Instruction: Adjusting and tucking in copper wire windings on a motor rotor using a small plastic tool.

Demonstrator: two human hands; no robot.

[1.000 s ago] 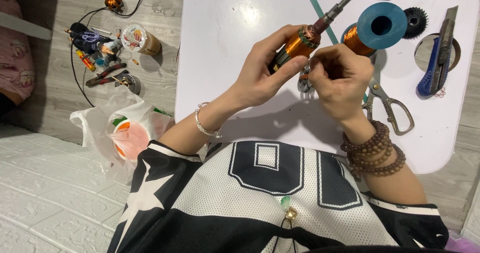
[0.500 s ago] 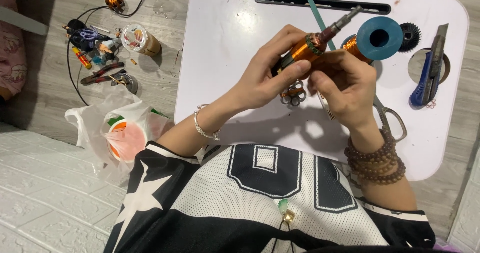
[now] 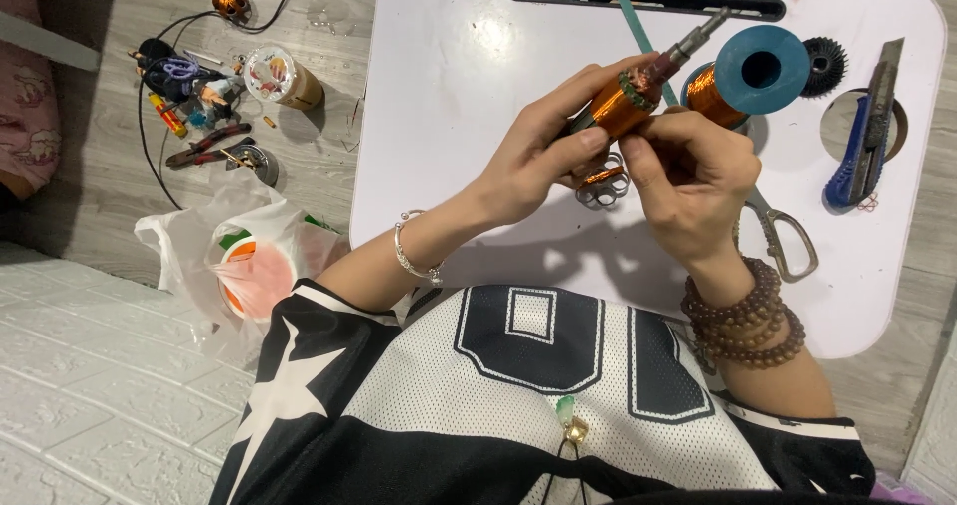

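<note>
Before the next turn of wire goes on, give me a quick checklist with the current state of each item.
1. Wound armature held in left hand: ok, fingers wrap its copper windings.
2. Right hand at the armature's lower end: ok, fingertips touch it.
3. Shaft free of obstruction: ok, it points up and away over the white table.
4. Copper wire spool within reach: ok, it lies just beside the right hand.
5. Wire path from spool to armature: cannot tell, the strand is too thin to see.
6. Scissors nearby: ok, partly hidden under the right hand.
</note>
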